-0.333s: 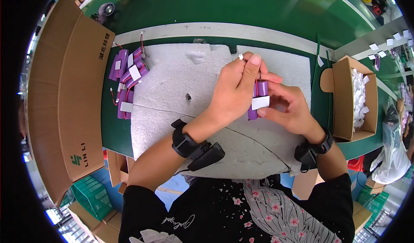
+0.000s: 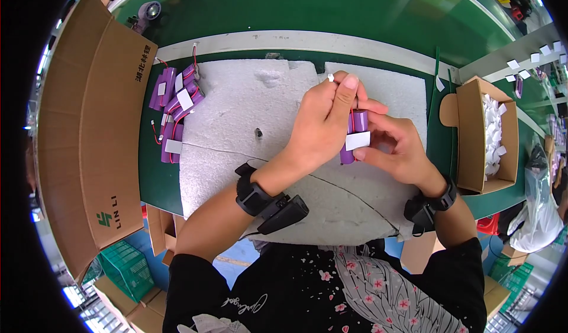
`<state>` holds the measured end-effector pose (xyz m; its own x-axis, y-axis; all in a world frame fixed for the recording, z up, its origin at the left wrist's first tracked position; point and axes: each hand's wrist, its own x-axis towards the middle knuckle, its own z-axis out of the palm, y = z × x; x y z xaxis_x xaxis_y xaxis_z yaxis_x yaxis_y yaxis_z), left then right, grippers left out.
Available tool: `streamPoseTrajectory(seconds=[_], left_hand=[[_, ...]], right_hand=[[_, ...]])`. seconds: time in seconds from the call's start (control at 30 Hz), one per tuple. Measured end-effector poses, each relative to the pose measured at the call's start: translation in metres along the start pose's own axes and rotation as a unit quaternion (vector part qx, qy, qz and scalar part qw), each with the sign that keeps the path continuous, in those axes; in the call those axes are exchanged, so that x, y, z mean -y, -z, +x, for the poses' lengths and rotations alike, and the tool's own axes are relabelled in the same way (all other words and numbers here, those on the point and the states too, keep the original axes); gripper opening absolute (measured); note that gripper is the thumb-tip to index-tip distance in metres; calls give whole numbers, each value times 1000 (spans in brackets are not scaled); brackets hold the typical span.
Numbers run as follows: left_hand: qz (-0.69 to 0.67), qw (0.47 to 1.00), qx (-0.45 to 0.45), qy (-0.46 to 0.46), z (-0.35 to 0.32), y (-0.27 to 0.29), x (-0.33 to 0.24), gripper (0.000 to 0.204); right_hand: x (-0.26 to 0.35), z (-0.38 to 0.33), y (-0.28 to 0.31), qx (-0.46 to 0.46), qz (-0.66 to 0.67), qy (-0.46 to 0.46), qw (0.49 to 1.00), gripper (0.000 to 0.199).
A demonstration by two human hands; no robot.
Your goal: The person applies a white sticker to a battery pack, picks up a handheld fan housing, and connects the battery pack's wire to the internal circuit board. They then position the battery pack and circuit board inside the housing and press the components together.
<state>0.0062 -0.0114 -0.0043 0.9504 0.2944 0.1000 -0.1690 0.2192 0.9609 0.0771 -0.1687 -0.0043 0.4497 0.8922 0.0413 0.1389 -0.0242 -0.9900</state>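
Both hands meet over the white foam sheet (image 2: 248, 108) on the green bench. Right hand (image 2: 397, 149) is clamped around a purple battery pack (image 2: 354, 136), holding it upright so its white label faces the wearer. Left hand (image 2: 324, 120) closes on the pack's top at 12 o'clock, fingers pinching the red lead, whose small white connector (image 2: 330, 77) stands clear above. Finished-looking purple packs (image 2: 174, 111) lie heaped at 9 o'clock, well apart. An open cardboard box (image 2: 473, 138) of white pieces sits at 3 o'clock, within the right hand's reach.
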Motion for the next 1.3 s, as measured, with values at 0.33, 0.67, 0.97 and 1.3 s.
streamPoseTrajectory(seconds=[0.33,0.67,0.97,1.3], left_hand=[[-3,1000,2,1,0,0,0,44],[-7,1000,8,7,-1,1,0,45],[1,1000,26,7,-1,3,-3,40],[2,1000,23,4,-1,3,-1,39]], right_hand=[[2,1,-1,-8,-13,5,1000,34],[2,0,0,-2,-33,16,999,38],[3,0,-2,-2,-41,18,999,44],[5,-1,2,37,-51,-36,997,61]])
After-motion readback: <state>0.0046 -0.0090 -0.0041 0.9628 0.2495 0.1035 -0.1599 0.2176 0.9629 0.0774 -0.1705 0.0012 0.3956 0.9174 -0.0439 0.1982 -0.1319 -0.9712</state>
